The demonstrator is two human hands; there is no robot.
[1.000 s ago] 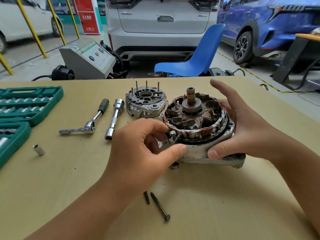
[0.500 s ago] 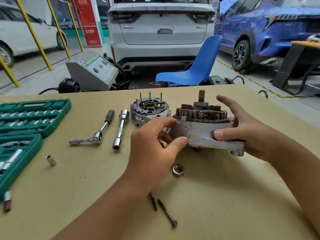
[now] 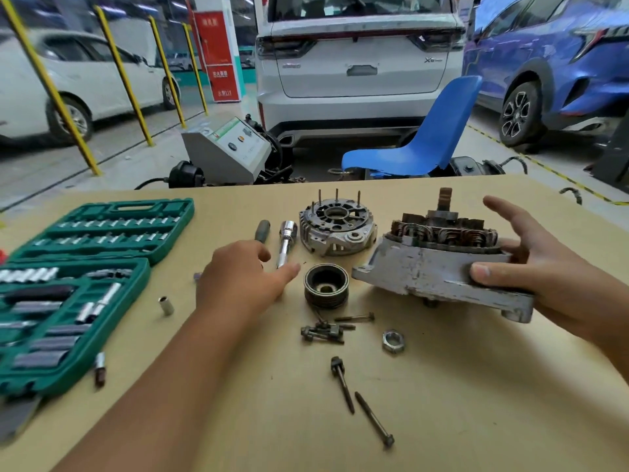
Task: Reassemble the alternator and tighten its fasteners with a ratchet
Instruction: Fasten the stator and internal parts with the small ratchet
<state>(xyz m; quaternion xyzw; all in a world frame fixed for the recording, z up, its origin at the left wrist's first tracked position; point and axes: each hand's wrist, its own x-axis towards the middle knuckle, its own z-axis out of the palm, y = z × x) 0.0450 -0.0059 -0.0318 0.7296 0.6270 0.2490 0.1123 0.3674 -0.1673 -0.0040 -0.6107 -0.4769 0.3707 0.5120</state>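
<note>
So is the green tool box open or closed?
Open. The green tool case lies spread flat on the table, both halves showing rows of sockets.

**What I count in front of me**

On my counter [image 3: 442, 420] I count one alternator body [image 3: 439, 270], one end cover [image 3: 337, 229], one pulley [image 3: 326, 289] and one large nut [image 3: 393, 341]. Two long bolts [image 3: 374, 419] lie apart, near a small heap of bolts [image 3: 323, 332] I can't count. One socket case [image 3: 68, 284], one loose socket [image 3: 166, 305], one extension bar [image 3: 285, 243]. Beyond it: three cars, one blue chair [image 3: 418, 144].
</note>
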